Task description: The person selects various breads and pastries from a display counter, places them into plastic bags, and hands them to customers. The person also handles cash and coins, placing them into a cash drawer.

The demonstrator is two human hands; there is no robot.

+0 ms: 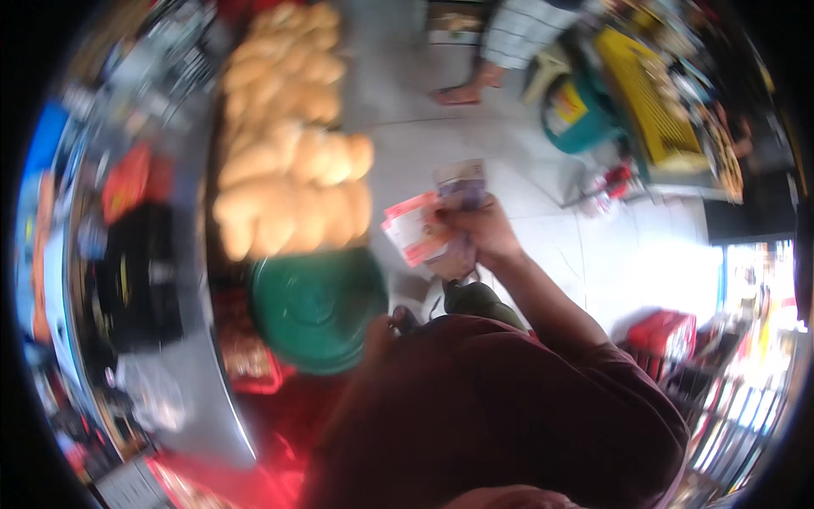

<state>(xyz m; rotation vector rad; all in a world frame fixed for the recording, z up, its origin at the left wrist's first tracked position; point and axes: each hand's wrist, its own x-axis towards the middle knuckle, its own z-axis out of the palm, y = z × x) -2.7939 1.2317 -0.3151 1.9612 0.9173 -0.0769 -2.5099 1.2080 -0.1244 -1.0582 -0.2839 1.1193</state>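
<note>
My right hand (485,231) is closed on several banknotes, held out in front of my body. Red-and-white banknotes (414,229) fan out to the left of the fingers, and a purplish-grey banknote (462,180) sticks up above them. My left hand (379,333) is low beside my dark maroon shirt, near the rim of a round green lid or tub (318,310). Motion blur smears its fingers, so what it holds, if anything, does not show.
Golden bread rolls (292,161) lie in rows along the left, beside a metal counter (208,407) with plastic bags. Ahead on the tiled floor is another person's bare foot (458,95). A teal bucket (577,110), yellow crate (649,97) and red crate (663,339) stand right.
</note>
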